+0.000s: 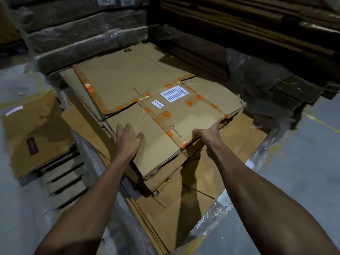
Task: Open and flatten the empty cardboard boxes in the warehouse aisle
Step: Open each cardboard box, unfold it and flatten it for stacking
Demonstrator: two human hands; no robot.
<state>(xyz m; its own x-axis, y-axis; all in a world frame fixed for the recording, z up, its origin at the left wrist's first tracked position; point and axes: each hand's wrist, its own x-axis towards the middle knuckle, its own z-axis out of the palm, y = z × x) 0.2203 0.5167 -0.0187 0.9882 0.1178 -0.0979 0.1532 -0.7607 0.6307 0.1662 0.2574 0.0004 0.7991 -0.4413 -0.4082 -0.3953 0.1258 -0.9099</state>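
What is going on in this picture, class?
A person is stacking flattened cardboard boxes in a warehouse aisle. The left hand rests flat on the top box, which bears orange tape, a barcode label and a date sticker. The right hand holds that box's near right edge, though its fingers are partly hidden. The box already lies flat on the stack. A second pile of flattened boxes sits on the floor to the left.

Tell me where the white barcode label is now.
In the head view, the white barcode label sits centre, on the top flattened box, just beyond the date sticker.
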